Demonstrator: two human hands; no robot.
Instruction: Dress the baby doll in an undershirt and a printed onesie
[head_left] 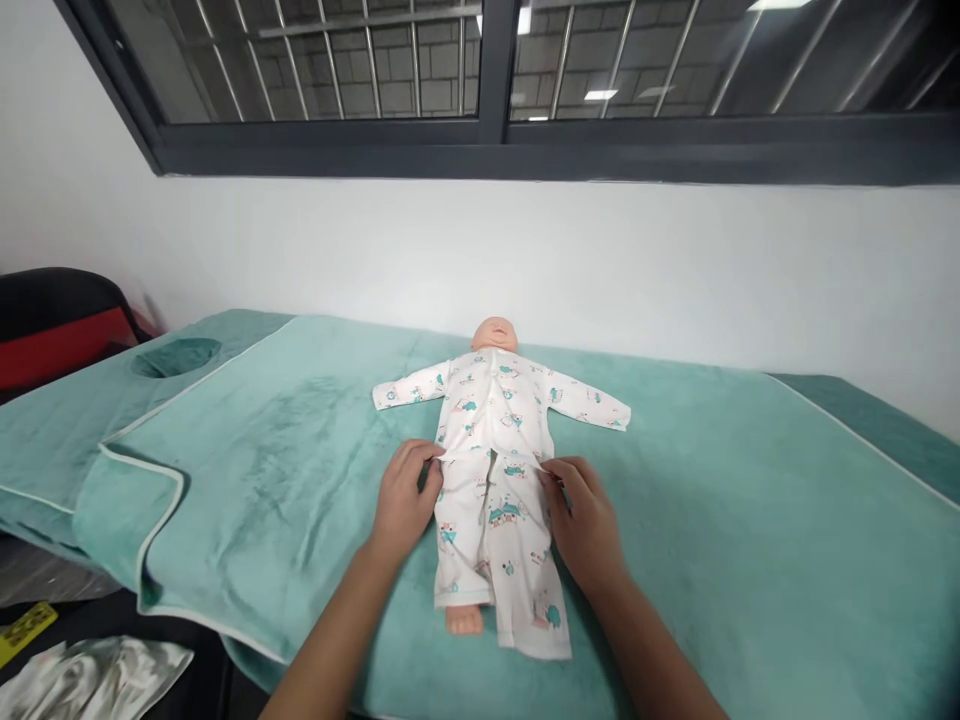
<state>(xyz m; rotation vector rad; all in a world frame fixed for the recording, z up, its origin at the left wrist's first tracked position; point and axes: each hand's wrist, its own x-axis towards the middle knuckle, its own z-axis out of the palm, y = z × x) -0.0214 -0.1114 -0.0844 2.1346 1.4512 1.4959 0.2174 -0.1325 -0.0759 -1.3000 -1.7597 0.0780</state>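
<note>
A baby doll [494, 333] lies on its back on a teal towel [300, 450], dressed in a white printed top [491, 405] and matching trousers [502, 545]. One bare foot [463, 619] pokes out of the left trouser leg. My left hand [405, 500] pinches the waistband at the doll's left side. On the opposite side, my right hand [583, 520] grips the same waistband. Both hands have fingers curled onto the cloth.
The towel covers a padded teal table [862, 420] with a face hole [177, 356] at the left end, set against a white wall under a dark-framed window. A black and red chair [60, 330] stands at left; crumpled plastic [90, 680] lies below.
</note>
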